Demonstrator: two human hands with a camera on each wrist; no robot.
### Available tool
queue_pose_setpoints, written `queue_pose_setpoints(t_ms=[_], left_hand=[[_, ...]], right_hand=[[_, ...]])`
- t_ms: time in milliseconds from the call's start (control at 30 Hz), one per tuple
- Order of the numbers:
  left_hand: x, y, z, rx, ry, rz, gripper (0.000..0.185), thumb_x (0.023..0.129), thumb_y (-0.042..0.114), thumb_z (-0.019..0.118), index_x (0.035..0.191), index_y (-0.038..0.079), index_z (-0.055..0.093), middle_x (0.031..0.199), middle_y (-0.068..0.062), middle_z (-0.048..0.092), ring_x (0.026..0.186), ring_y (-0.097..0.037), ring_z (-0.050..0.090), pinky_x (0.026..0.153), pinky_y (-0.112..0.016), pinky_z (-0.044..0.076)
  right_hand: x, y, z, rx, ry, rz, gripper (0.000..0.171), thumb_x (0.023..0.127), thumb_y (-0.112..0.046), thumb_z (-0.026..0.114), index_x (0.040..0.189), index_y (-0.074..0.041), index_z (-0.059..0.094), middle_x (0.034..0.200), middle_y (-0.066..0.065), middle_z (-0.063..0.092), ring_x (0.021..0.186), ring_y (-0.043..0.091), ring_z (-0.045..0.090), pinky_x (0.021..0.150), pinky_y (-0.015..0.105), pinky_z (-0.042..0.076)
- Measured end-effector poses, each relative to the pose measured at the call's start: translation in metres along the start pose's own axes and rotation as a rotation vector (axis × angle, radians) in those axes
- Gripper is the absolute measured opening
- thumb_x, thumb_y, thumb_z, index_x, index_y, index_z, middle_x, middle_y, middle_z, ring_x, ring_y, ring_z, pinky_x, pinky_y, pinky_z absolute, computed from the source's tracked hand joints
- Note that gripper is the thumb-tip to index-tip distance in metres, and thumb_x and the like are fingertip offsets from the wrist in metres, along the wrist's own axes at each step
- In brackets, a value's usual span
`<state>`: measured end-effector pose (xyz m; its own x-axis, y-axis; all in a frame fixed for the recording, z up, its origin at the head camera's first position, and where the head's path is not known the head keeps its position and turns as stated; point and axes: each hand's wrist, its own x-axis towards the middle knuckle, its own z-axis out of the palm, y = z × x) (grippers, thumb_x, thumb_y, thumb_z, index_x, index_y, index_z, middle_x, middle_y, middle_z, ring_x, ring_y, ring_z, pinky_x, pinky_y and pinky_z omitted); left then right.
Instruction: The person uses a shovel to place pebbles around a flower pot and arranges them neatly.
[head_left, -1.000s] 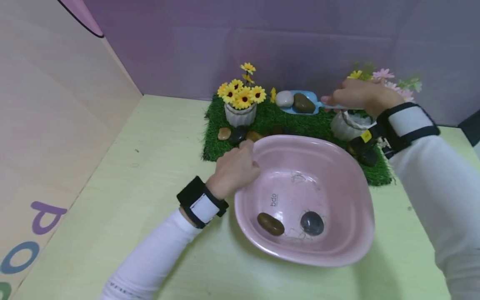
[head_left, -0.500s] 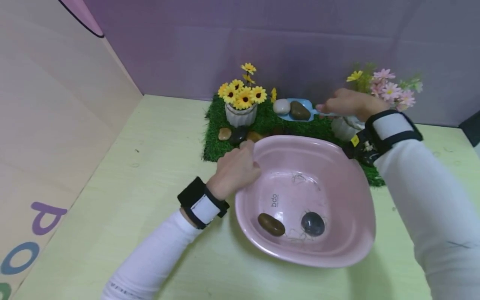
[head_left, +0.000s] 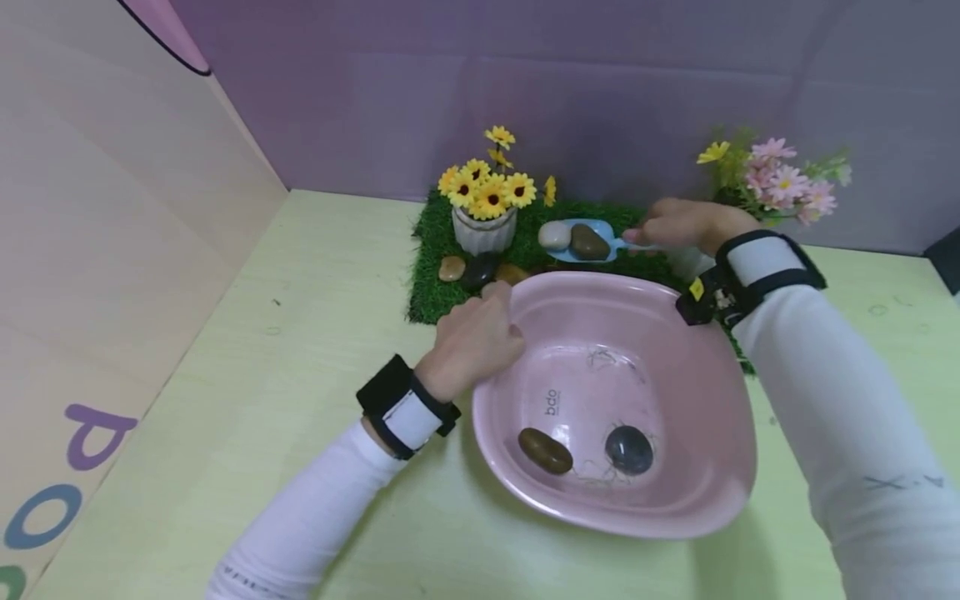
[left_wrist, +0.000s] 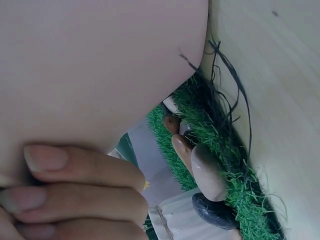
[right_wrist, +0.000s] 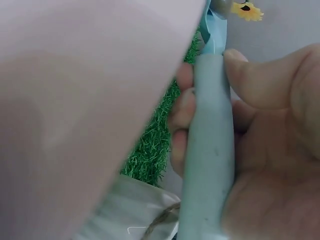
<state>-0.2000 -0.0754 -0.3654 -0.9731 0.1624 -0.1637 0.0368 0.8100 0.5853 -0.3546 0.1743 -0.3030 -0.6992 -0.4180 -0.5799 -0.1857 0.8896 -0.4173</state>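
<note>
My left hand (head_left: pixel 480 342) grips the left rim of a pink basin (head_left: pixel 693 408); in the left wrist view its fingers (left_wrist: pixel 95 170) curl against the basin's outer wall. A brown stone (head_left: pixel 545 451) and a dark grey stone (head_left: pixel 629 450) lie inside the basin, along with loose grass strands. With my right hand (head_left: pixel 693 227) I hold a small blue garden trowel, its pale green handle (right_wrist: pixel 210 130) wrapped by the fingers and thumb. Side by side on the trowel's blade (head_left: pixel 606 230) sit a whitish stone (head_left: pixel 555 236) and a brown stone (head_left: pixel 590 242), just beyond the basin's far rim.
Behind the basin lies an artificial grass mat (head_left: pixel 431 292). It bears a pot of yellow flowers (head_left: pixel 486 229) and several stones, including a black one (head_left: pixel 480 271). Pink flowers (head_left: pixel 787 185) stand at the back right, their pot mostly hidden by my right hand. A purple wall closes the back.
My right hand has brought the loaded trowel down and leftward, nearer the basin's far rim, with both stones staying on it. The left hand and basin are nearly unmoved.
</note>
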Motion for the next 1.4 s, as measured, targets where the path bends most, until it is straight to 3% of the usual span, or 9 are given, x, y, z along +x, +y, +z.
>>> queue_pose_setpoints(t_ms=[100,200,333,467,533,700,1000,1233,1400], left_hand=[[0.0,0.0,0.0,0.011,0.001,-0.004,0.038,0.092,0.012,0.05,0.128,0.003,0.045,0.083,-0.012,0.061,0.055,-0.018,0.064,0.039,-0.026,0.051],[0.0,0.0,0.001,0.01,-0.002,-0.004,0.039,0.092,0.012,0.05,0.129,0.002,0.045,0.083,-0.013,0.061,0.055,-0.018,0.064,0.039,-0.026,0.051],[0.0,0.0,0.002,0.002,-0.003,0.001,0.041,0.091,0.012,0.05,0.13,0.001,0.044,0.084,-0.013,0.061,0.055,-0.018,0.064,0.039,-0.026,0.051],[0.0,0.001,0.003,-0.001,-0.002,0.001,0.042,0.091,0.012,0.051,0.131,0.002,0.044,0.087,-0.014,0.061,0.056,-0.018,0.064,0.039,-0.025,0.051],[0.0,0.001,0.003,-0.004,-0.003,0.001,0.043,0.091,0.012,0.051,0.132,0.002,0.044,0.089,-0.014,0.06,0.056,-0.018,0.064,0.04,-0.025,0.051],[0.0,0.002,0.004,-0.012,-0.006,0.01,0.044,0.091,0.011,0.051,0.133,0.001,0.044,0.091,-0.014,0.06,0.057,-0.018,0.064,0.04,-0.025,0.052],[0.002,0.001,0.007,0.011,-0.005,0.037,0.039,0.09,0.012,0.051,0.128,0.002,0.046,0.095,-0.012,0.058,0.059,-0.018,0.064,0.041,-0.024,0.051],[0.001,0.003,0.007,-0.011,-0.013,0.043,0.041,0.089,0.01,0.052,0.129,0.001,0.046,0.095,-0.013,0.057,0.058,-0.018,0.065,0.04,-0.024,0.052],[0.001,0.003,0.008,-0.019,-0.016,0.05,0.041,0.089,0.01,0.051,0.129,0.001,0.046,0.096,-0.012,0.056,0.058,-0.018,0.065,0.04,-0.024,0.052]], right_hand=[[0.0,-0.002,0.002,-0.024,-0.021,-0.036,0.055,0.106,-0.027,0.032,0.142,0.014,0.04,0.147,0.037,0.039,0.135,0.055,0.036,0.112,0.067,0.03],[0.003,-0.005,0.003,-0.03,-0.031,-0.061,0.035,0.102,-0.017,0.035,0.101,0.006,0.061,0.11,0.031,0.058,0.103,0.044,0.056,0.099,0.055,0.045],[0.005,-0.009,0.004,-0.024,-0.057,-0.048,0.025,0.099,-0.014,0.037,0.074,-0.011,0.04,0.099,0.015,0.053,0.085,0.025,0.044,0.082,0.042,0.037],[0.004,-0.012,0.006,-0.042,-0.079,-0.028,0.023,0.101,-0.016,0.035,0.093,-0.002,0.051,0.128,0.024,0.052,0.107,0.032,0.048,0.092,0.048,0.04],[0.002,-0.014,0.007,-0.053,-0.094,-0.017,0.033,0.102,-0.017,0.033,0.117,0.004,0.054,0.137,0.029,0.049,0.121,0.04,0.048,0.103,0.055,0.041],[0.001,-0.018,0.008,-0.075,-0.15,0.011,0.055,0.103,-0.019,0.029,0.149,0.01,0.025,0.151,0.033,0.035,0.139,0.051,0.032,0.113,0.066,0.029],[0.004,-0.027,0.014,-0.097,-0.178,0.042,0.056,0.104,-0.023,0.03,0.15,0.008,0.023,0.152,0.032,0.029,0.139,0.049,0.033,0.112,0.063,0.033],[0.007,-0.029,0.02,-0.098,-0.203,0.087,0.062,0.102,-0.021,0.029,0.153,0.008,0.011,0.16,0.034,0.002,0.146,0.054,0.008,0.116,0.067,0.022],[0.009,-0.028,0.021,-0.111,-0.187,0.106,0.062,0.103,-0.022,0.029,0.153,0.009,0.011,0.159,0.035,0.004,0.146,0.055,0.007,0.117,0.068,0.019]])
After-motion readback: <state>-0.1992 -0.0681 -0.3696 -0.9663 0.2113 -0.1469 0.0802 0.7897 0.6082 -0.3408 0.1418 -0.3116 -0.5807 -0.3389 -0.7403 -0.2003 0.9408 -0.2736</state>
